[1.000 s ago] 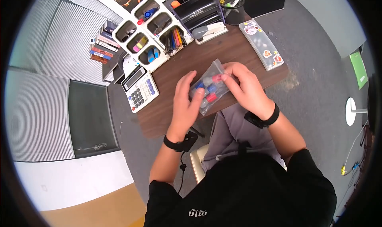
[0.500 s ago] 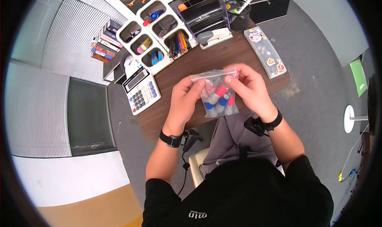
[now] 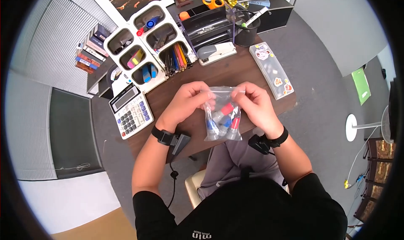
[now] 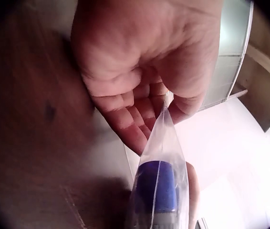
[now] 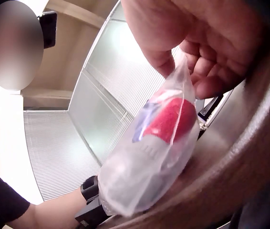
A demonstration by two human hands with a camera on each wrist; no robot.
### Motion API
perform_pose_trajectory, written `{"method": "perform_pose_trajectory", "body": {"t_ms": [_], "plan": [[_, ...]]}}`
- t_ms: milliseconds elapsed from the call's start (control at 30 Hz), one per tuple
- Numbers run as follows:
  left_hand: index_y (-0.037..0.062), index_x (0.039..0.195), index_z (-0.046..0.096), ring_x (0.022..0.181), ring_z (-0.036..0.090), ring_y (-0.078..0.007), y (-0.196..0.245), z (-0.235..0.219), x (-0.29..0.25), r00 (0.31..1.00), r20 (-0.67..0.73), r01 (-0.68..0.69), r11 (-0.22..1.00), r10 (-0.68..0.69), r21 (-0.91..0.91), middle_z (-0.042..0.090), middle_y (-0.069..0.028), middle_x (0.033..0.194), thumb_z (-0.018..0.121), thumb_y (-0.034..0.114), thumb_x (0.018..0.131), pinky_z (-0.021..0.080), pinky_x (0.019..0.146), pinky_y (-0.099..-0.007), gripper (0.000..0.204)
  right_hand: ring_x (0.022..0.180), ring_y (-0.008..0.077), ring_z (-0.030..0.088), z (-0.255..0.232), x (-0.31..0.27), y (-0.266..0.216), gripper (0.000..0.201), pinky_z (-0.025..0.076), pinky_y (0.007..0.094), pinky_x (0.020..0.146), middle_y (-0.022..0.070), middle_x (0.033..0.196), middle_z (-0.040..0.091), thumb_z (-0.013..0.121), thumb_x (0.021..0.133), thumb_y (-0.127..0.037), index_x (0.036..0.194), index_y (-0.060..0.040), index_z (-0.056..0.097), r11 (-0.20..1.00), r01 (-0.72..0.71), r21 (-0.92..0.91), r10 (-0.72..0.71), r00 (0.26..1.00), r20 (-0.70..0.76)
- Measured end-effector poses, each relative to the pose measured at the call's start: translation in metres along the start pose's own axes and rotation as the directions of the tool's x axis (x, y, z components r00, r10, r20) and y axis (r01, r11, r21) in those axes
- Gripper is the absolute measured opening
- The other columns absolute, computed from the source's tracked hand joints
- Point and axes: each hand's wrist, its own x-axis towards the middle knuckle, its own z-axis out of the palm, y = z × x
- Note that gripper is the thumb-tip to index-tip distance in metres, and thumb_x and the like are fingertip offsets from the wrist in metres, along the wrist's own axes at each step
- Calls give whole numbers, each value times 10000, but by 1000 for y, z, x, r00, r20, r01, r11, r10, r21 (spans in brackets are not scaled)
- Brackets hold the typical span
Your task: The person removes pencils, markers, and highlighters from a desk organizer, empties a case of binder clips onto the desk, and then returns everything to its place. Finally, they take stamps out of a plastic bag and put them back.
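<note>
Left hand (image 3: 185,103) and right hand (image 3: 257,106) pinch top corners of the zip bag (image 3: 219,90); even tension should steady its capped bottles (image 3: 227,109).

Found the bag (image 3: 222,98) between left grip (image 3: 184,104) and right grip (image 3: 258,106), over the near edge of the bench (image 3: 210,74), with bottles (image 3: 226,109) inside. Saw the calculator (image 3: 131,114) on the left, just nearer than the organizer (image 3: 141,40), with pencils (image 3: 179,59) in its right-hand compartment. Found the stapler (image 3: 216,53) right of the organizer, the pen cup (image 3: 246,35) farther back and rightward, and the case (image 3: 271,71) along the bench's right side.
</note>
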Motion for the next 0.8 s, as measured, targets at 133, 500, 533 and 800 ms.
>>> {"method": "perform_pose_trajectory", "body": {"t_ms": [133, 500, 533, 800], "plan": [[-6, 1093, 691, 876, 713, -131, 1, 4, -5, 1000, 15, -15, 999, 15, 32, 729, -68, 976, 636, 88, 1033, 602, 785, -297, 125, 805, 27, 624, 5, -1, -7, 116, 501, 216, 706, -26, 880, 701, 698, 1031, -128, 1029, -12, 698, 996, -84, -10, 84, 993, 78], [-1, 1066, 712, 837, 675, -68, -6, 11, -14, 991, -42, -126, 992, 127, 27, 717, -12, 940, 718, 104, 998, 556, 745, -241, 126, 840, 34, 616, 26, 13, -14, 77, 503, 229, 744, -17, 916, 714, 734, 1000, -86, 1013, -13, 713, 979, -117, -168, 142, 979, 146], [-1, 1066, 712, 837, 675, -68, -5, 12, -15, 990, -45, -132, 991, 133, 19, 717, -12, 940, 718, 104, 998, 556, 745, -241, 126, 851, 35, 617, 27, 13, -15, 77, 505, 231, 753, -15, 920, 715, 734, 999, -84, 1015, -12, 712, 974, -126, -190, 153, 979, 138], [-10, 1046, 713, 826, 674, -68, 2, 17, -17, 991, -64, -113, 988, 120, 105, 719, -14, 931, 734, 83, 971, 562, 734, -253, 121, 865, 34, 616, 19, 10, -8, 65, 504, 226, 763, -18, 934, 709, 727, 1004, -80, 1021, -20, 709, 975, -99, -200, 131, 979, 154]]}}
